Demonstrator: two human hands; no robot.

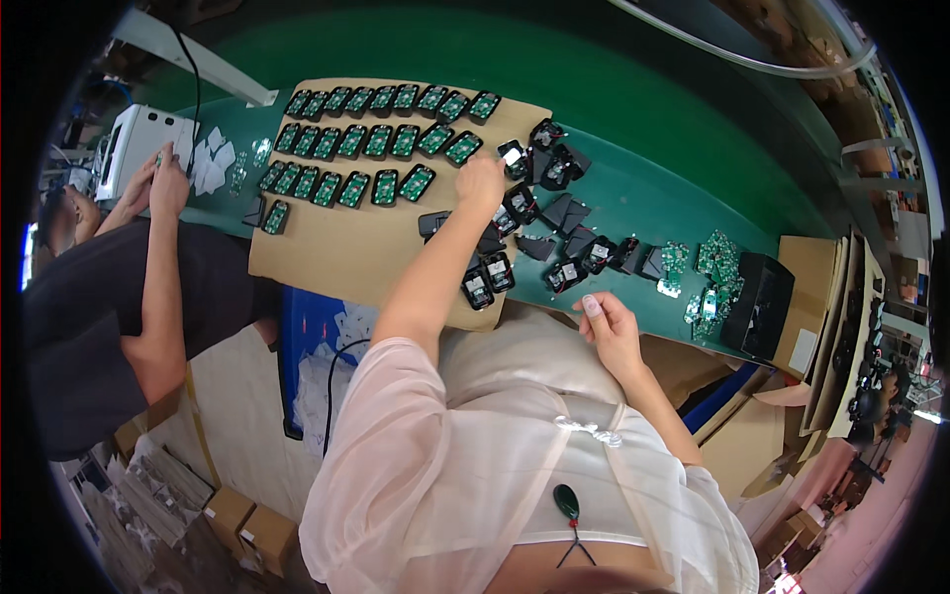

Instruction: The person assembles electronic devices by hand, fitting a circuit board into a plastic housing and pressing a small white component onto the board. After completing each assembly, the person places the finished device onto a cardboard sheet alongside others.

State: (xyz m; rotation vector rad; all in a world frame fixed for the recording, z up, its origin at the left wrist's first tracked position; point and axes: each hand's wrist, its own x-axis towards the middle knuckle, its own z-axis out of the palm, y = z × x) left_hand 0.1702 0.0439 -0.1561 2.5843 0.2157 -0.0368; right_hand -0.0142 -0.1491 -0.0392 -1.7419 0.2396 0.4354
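Observation:
My left hand (480,184) reaches over the brown cardboard sheet (351,246), its fingertips closed on the near end of a black case with a green circuit board (463,148). That case sits at the right end of the middle row of similar cases. My right hand (612,335) hovers at the table's front edge, loosely curled with fingers apart and nothing visible in it. Beyond it lie open black cases with wires (566,274). More open cases (478,288) stand by the sheet's front right edge.
Loose green circuit boards (717,259) lie in a heap at the right, beside a black bin (760,307) and cardboard (804,292). At the left, a co-worker's hands (168,178) work near a white machine (148,148). A blue crate (302,346) stands below the table.

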